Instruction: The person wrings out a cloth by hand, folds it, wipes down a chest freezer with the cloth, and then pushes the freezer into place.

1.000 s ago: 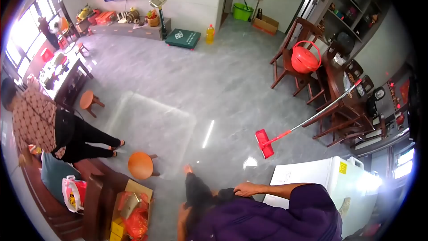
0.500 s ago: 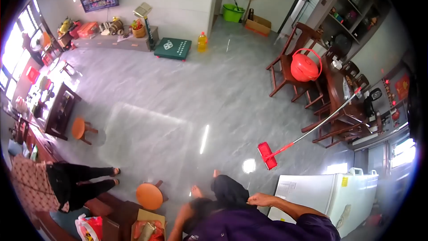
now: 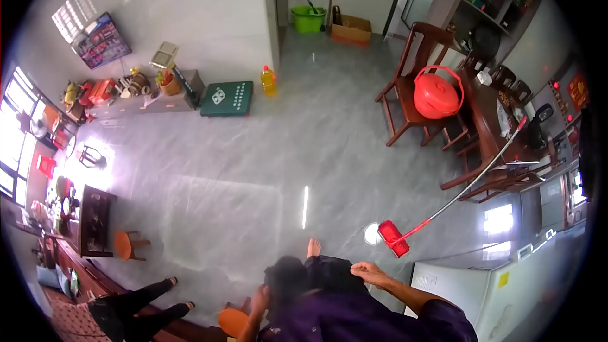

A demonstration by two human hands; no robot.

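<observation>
My right hand (image 3: 368,273) is beside my dark trouser leg (image 3: 335,272), fingers curled and pressed together at its edge. Whether it pinches the cloth is unclear. My left hand (image 3: 258,301) hangs at the outer side of my other, raised dark trouser leg (image 3: 285,275), close to an orange round stool (image 3: 234,322); its fingers are mostly hidden. One bare foot (image 3: 314,247) shows on the grey floor. Ahead to the right, a red-headed mop (image 3: 394,239) rests on the floor, its long handle leaning towards the dark wooden table (image 3: 487,133).
A red lidded bucket (image 3: 437,95) sits on a wooden chair (image 3: 405,88). The white chest freezer (image 3: 456,285) stands at right. A person (image 3: 133,313) is at lower left, near another stool (image 3: 128,244). Farther off are a green platform scale (image 3: 226,99) and an oil bottle (image 3: 268,81).
The view has shifted and turned, and my legs have moved in a step. My right hand stays by the trousers. The other person and near stool now appear lower in the view.
</observation>
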